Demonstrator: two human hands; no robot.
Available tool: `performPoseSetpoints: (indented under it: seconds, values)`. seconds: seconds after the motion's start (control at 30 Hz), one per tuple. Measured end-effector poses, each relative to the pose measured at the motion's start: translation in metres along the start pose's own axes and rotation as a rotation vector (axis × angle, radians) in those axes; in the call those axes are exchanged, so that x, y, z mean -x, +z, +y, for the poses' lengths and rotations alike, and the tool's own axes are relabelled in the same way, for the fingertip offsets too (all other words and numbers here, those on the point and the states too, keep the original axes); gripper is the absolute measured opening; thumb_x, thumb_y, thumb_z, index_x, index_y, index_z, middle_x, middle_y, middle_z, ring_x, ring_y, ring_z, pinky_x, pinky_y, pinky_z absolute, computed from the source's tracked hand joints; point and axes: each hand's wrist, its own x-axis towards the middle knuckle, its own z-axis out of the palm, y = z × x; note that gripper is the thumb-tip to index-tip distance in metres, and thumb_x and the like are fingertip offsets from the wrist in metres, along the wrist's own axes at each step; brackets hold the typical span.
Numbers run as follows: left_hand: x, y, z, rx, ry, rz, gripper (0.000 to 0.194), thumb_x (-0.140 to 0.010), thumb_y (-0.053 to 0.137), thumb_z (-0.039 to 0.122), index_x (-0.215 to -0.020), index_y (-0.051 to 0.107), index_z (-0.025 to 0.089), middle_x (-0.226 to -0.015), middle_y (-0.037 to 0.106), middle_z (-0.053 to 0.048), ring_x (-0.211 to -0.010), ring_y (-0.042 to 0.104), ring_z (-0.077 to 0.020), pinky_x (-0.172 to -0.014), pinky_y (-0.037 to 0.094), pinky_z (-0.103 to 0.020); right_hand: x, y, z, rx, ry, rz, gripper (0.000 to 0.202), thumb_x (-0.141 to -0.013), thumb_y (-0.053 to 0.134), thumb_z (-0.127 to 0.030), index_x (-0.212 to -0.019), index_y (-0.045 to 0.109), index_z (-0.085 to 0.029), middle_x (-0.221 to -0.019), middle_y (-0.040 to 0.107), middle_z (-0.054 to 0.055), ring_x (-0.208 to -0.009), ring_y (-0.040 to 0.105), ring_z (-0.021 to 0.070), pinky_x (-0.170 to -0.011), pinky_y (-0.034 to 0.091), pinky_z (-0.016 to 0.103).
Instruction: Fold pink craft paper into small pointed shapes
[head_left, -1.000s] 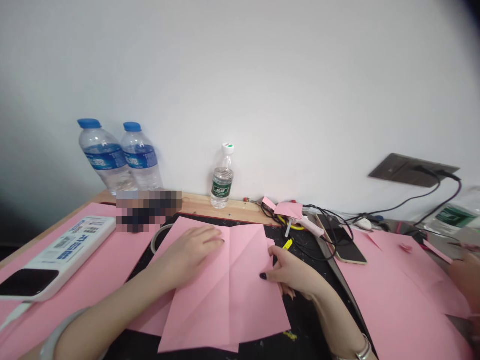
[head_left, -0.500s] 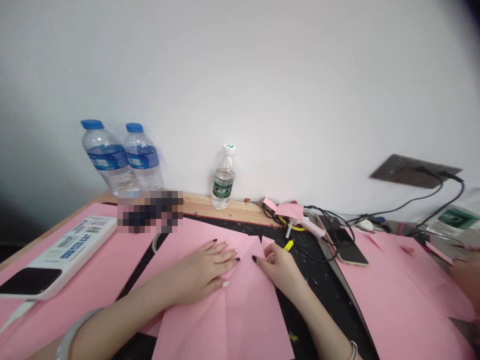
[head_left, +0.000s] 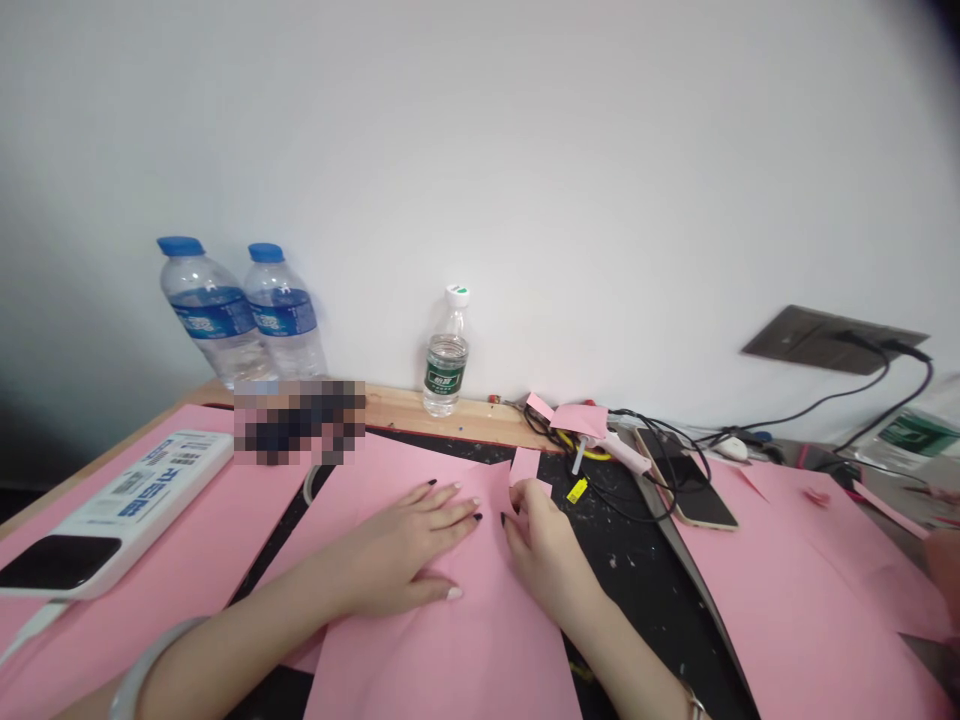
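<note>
A large sheet of pink paper (head_left: 450,660) lies in front of me, on top of another pink sheet. My left hand (head_left: 405,550) rests flat on it with the fingers spread and the palm down. At the sheet's upper right edge, my right hand (head_left: 547,550) has its fingers curled in a pinch on the pink paper. A small pink strip (head_left: 525,464) sticks out just beyond those fingers. The fingertips partly hide how the paper is gripped.
Two blue-capped bottles (head_left: 206,320) and a small bottle (head_left: 447,355) stand by the wall. A white power bank (head_left: 150,500) lies left. Right are a glue gun (head_left: 622,450), cables, a phone (head_left: 694,485) and more pink paper (head_left: 795,560). Another person's hand (head_left: 943,560) shows far right.
My right hand has shifted slightly left and up along the paper edge. The small pink strip now shows more above its fingers. My left hand has stayed nearly in place.
</note>
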Motion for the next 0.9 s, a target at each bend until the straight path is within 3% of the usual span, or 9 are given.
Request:
performPoseSetpoints:
  seconds: [0.13, 0.2, 0.33, 0.5, 0.7, 0.9]
  values:
    - [0.0008, 0.0004, -0.0008, -0.014, -0.008, 0.004, 0.067, -0.085, 0.048, 0.049, -0.142, 0.021, 0.026, -0.147, 0.029, -0.006, -0.136, 0.022, -0.0262, -0.111, 0.017, -0.045, 0.0014, -0.0011, -0.0035, -0.192, -0.026, -0.078, 0.036, -0.083, 0.036, -0.008, -0.117, 0.039, -0.017, -0.106, 0.062, 0.012, -0.094, 0.061, 0.0196, -0.078, 0.047, 0.027]
    - [0.0012, 0.0003, -0.001, -0.017, -0.021, 0.008, 0.066, -0.085, 0.047, 0.049, -0.142, 0.023, 0.024, -0.146, 0.029, -0.007, -0.135, 0.023, -0.0261, -0.11, 0.018, -0.044, 0.0014, -0.0036, -0.0057, -0.202, -0.007, -0.109, 0.039, -0.085, 0.035, -0.01, -0.123, 0.042, -0.016, -0.105, 0.064, 0.011, -0.097, 0.062, 0.0206, -0.08, 0.047, 0.028]
    - [0.0011, 0.0009, -0.0025, -0.072, -0.084, 0.019, 0.067, -0.085, 0.045, 0.051, -0.141, 0.027, 0.018, -0.146, 0.03, -0.011, -0.135, 0.024, -0.0271, -0.11, 0.022, -0.043, 0.0006, -0.007, -0.0101, -0.164, 0.023, -0.155, 0.04, -0.087, 0.035, -0.013, -0.122, 0.052, -0.017, -0.083, 0.068, 0.007, -0.087, 0.065, 0.0219, -0.077, 0.049, 0.029]
    - [0.0004, 0.0035, -0.006, -0.129, -0.097, 0.05, 0.067, -0.085, 0.044, 0.052, -0.139, 0.031, 0.015, -0.145, 0.032, -0.013, -0.134, 0.025, -0.0272, -0.109, 0.023, -0.042, 0.0005, -0.0044, -0.0098, -0.215, 0.076, -0.12, 0.042, -0.086, 0.041, -0.018, -0.128, 0.048, -0.017, -0.094, 0.068, 0.008, -0.075, 0.064, 0.0192, -0.073, 0.049, 0.027]
    - [0.0011, 0.0064, -0.007, -0.122, -0.094, 0.072, 0.067, -0.085, 0.044, 0.051, -0.14, 0.028, 0.017, -0.146, 0.03, -0.012, -0.135, 0.024, -0.026, -0.11, 0.022, -0.041, -0.0004, -0.0033, -0.0077, -0.197, 0.112, -0.055, 0.027, -0.086, 0.038, -0.018, -0.093, 0.064, -0.015, -0.068, 0.064, 0.004, -0.06, 0.059, 0.018, -0.059, 0.047, 0.024]
    - [0.0008, 0.0052, -0.0071, -0.103, -0.14, 0.048, 0.07, -0.084, 0.045, 0.053, -0.14, 0.027, 0.014, -0.147, 0.024, -0.014, -0.136, 0.021, -0.0278, -0.11, 0.021, -0.042, -0.0015, -0.0061, -0.0072, -0.253, 0.11, -0.073, 0.037, -0.086, 0.038, -0.014, -0.117, 0.057, -0.017, -0.095, 0.069, 0.006, -0.082, 0.065, 0.0198, -0.075, 0.051, 0.027]
